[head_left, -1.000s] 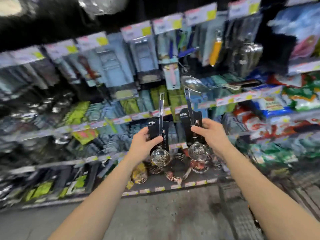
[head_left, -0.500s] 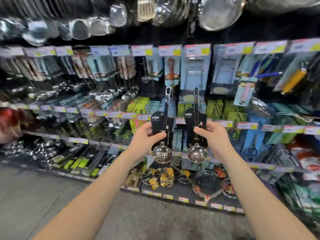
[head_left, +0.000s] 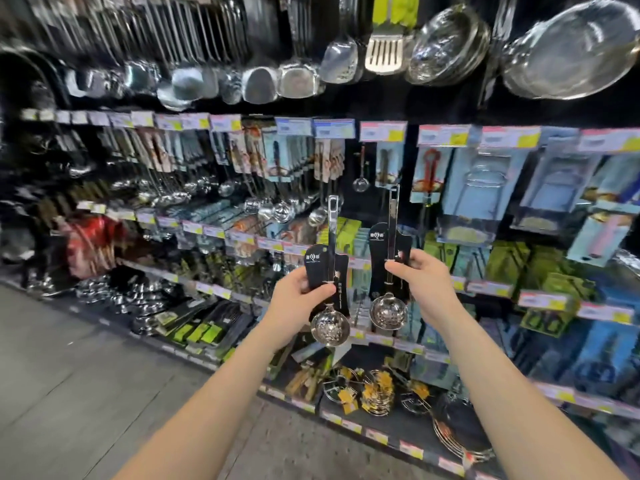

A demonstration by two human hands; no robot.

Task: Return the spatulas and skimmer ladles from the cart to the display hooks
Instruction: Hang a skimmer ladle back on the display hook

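Two held, left ladle in left hand's curled fingers, right ladle in right hand's

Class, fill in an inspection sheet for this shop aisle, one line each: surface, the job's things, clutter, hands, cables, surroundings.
Surface: grey floor below the display shelving; no cart in view.
Job's things: left skimmer ladle and right skimmer ladle, both on black cards, held upright with bowls down; neither is on a hook yet.
Clutter: wire racks on the bottom shelf.
Hands: left hand grips the left skimmer ladle at its card; right hand pinches the right skimmer ladle at its card and handle.
Cables: nothing seen.
Surroundings: hanging spatulas along the top, steel bowls at top right, and packaged utensils on hooks, mostly blurred.
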